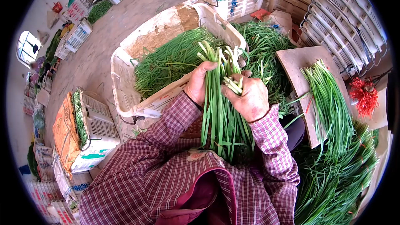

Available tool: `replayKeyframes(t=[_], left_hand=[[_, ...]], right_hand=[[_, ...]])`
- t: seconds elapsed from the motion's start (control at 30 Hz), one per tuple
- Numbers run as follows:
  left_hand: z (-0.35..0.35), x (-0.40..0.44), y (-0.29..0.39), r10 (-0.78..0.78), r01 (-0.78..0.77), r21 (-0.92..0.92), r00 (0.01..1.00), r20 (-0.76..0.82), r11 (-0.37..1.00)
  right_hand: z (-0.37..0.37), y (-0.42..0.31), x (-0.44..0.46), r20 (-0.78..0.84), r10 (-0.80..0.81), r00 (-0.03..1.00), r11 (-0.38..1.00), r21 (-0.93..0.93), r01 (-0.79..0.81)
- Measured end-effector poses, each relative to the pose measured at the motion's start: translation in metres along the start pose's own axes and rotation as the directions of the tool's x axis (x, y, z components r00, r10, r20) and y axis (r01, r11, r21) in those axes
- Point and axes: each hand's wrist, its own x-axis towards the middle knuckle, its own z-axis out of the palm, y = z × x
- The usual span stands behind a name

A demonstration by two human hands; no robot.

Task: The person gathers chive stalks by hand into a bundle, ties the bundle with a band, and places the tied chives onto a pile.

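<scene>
My left hand is closed around a bunch of garlic chives, its thumb pressed across the stalks just below their pale cut ends. The leaves hang down toward my lap. To its right, my right hand grips a few more chive stalks, whose whitish ends poke out between thumb and fingers; the two lots touch. Ahead of both hands, a white plastic crate holds a heap of loose chives. A tied-looking bundle of chives lies on a board at the right.
Loose greens are piled behind the board, with more chives heaped at lower right. A red bunch of ties hangs at far right. Stacked crates rise behind. Another crate with an orange sack stands at left.
</scene>
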Motion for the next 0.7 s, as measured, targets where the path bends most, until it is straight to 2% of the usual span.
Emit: replayKeyframes(t=[0.03, 0.1, 0.23, 0.3, 0.33, 0.4, 0.43, 0.47, 0.57, 0.67, 0.7], left_hand=[[0.002, 0.000, -0.001, -0.001, 0.001, 0.001, 1.000, 0.026, 1.000], [0.004, -0.002, -0.001, 0.027, -0.028, 0.020, 0.998, 0.048, 0.999], [0.005, -0.004, -0.002, 0.064, -0.067, 0.035, 0.996, 0.060, 0.997], [0.003, -0.006, 0.001, 0.053, -0.059, 0.100, 0.997, 0.060, 0.993], [0.000, -0.006, -0.001, 0.057, -0.060, 0.126, 0.998, 0.028, 0.990], [-0.008, -0.004, -0.002, 0.060, -0.059, 0.152, 0.998, -0.004, 0.987], [-0.013, -0.003, -0.001, 0.048, -0.043, 0.175, 0.999, -0.024, 0.984], [-0.017, -0.002, -0.001, 0.035, -0.026, 0.197, 0.998, -0.044, 0.980], [-0.012, -0.006, 0.004, -0.014, 0.030, 0.213, 0.997, -0.078, 0.977], [-0.020, -0.004, 0.002, -0.004, 0.024, 0.210, 0.995, -0.096, 0.977], [-0.018, -0.004, 0.002, 0.013, 0.021, 0.270, 0.992, -0.123, 0.963]], right_hand=[[0.001, 0.001, 0.001, 0.000, 0.000, 1.000, 1.000, 0.000, 0.000], [0.001, 0.004, 0.003, 0.104, 0.063, 0.993, 0.989, 0.124, -0.076], [0.006, 0.007, 0.003, 0.097, 0.035, 0.995, 0.992, 0.117, -0.047], [0.015, 0.010, 0.003, -0.061, -0.028, 0.998, 0.999, 0.020, 0.030], [0.015, 0.010, 0.003, -0.061, -0.029, 0.998, 0.999, 0.019, 0.030], [0.014, 0.012, 0.006, 0.014, 0.046, 0.999, 0.989, 0.139, -0.047], [0.015, 0.016, 0.006, 0.013, 0.019, 1.000, 0.977, 0.213, -0.021], [0.015, 0.019, 0.007, 0.014, 0.018, 1.000, 0.977, 0.213, -0.021], [0.006, 0.025, 0.010, 0.167, 0.021, 0.986, 0.894, 0.439, -0.093], [-0.006, 0.029, 0.011, 0.316, 0.057, 0.947, 0.697, 0.667, -0.265], [-0.013, 0.031, 0.012, 0.399, 0.044, 0.916, 0.606, 0.718, -0.342]])
